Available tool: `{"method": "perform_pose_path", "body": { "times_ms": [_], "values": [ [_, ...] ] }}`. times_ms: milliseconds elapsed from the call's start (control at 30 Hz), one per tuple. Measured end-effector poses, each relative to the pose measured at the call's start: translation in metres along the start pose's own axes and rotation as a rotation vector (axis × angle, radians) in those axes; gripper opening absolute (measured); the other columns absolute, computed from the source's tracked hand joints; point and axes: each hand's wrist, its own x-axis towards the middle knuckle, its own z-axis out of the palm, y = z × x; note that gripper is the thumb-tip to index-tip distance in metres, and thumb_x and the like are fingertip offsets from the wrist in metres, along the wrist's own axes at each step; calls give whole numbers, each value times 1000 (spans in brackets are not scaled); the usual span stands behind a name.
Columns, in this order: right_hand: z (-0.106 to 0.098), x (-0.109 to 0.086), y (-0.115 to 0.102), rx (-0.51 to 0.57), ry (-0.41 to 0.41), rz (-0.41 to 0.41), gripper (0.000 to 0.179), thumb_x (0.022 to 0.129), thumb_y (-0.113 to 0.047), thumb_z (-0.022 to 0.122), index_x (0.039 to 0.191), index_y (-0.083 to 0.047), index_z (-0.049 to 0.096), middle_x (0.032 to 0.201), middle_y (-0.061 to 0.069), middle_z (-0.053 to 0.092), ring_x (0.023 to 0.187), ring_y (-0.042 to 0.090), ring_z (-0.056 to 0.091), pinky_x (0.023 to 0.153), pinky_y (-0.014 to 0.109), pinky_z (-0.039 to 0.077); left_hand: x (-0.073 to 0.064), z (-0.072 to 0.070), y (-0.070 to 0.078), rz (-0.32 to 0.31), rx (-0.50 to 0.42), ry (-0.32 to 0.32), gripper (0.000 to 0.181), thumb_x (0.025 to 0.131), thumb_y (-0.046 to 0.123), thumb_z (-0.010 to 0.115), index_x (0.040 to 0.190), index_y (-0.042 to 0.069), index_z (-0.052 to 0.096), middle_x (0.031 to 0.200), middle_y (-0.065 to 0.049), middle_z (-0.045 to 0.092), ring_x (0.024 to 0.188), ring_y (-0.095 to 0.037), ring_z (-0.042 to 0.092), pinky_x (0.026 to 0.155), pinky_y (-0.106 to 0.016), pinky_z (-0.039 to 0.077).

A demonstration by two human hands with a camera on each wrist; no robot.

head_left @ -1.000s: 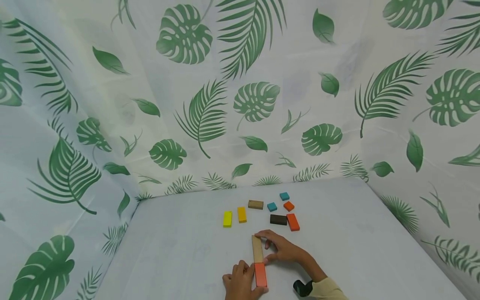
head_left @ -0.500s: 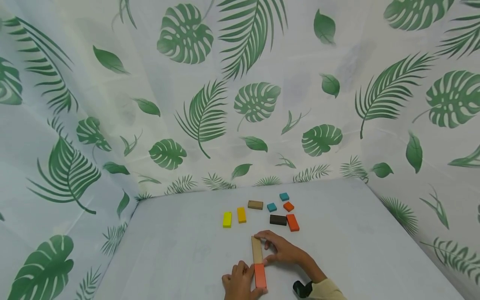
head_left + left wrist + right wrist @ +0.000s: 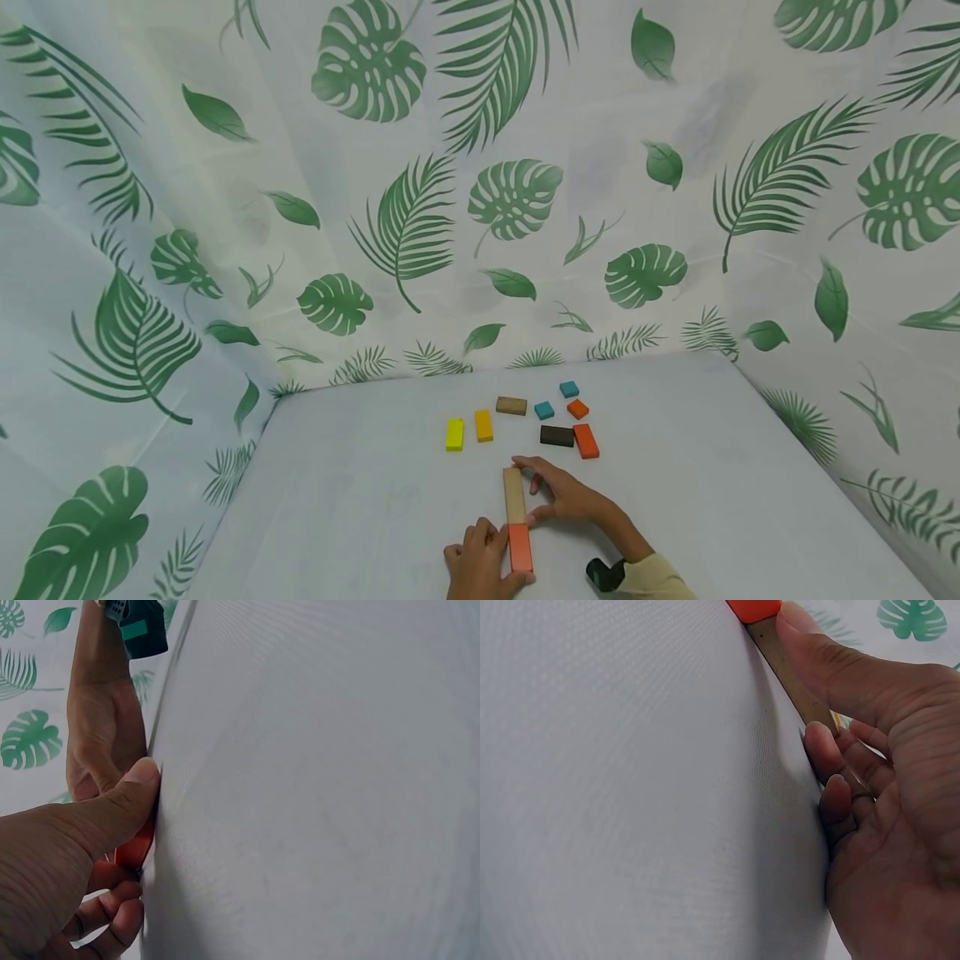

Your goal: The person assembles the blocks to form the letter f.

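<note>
In the head view two blocks lie end to end on the white surface, a red-orange block (image 3: 521, 548) nearer and a plain wooden block (image 3: 513, 496) beyond it. My left hand (image 3: 477, 560) pinches the red-orange block, thumb at its near end and fingers along its left side. On the other side my right hand (image 3: 573, 503) spans the wooden block, thumb near the joint and index finger at the far end. The left wrist view shows the thumb over the red-orange block (image 3: 135, 849). In the right wrist view the wooden block (image 3: 781, 664) touches the red-orange one.
Farther back lie a yellow block (image 3: 455, 435), an amber block (image 3: 483, 426), a brown block (image 3: 512, 406), a dark block (image 3: 557, 436), a red block (image 3: 586, 441), two blue pieces (image 3: 544, 410) and a small orange piece (image 3: 577, 409). Leaf-printed cloth (image 3: 435, 333) walls the surface.
Both hands keep their places on the two blocks. The head view has shifted very slightly.
</note>
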Motion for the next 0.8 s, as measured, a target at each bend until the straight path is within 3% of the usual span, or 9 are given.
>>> {"method": "perform_pose_path", "body": {
  "times_ms": [500, 800],
  "values": [
    [-1, 0, 0, -6, 10, -34, 87, 79, -33, 81, 150, -11, 35, 129, 1, 49, 94, 10, 50, 83, 22, 38, 1, 0, 0, 8, 23, 29, 74, 67, 61, 79, 125, 17, 67, 86, 5, 41, 77, -12, 38, 69, -42, 32],
    [2, 0, 6, -2, 2, -58, 86, 80, -35, 80, 150, -11, 35, 131, 2, 49, 94, 10, 50, 85, 21, 38, -1, -1, 0, 6, 11, 8, 73, 68, 63, 78, 124, 16, 68, 86, 3, 42, 77, -14, 40, 70, -44, 33]
  ]
}}
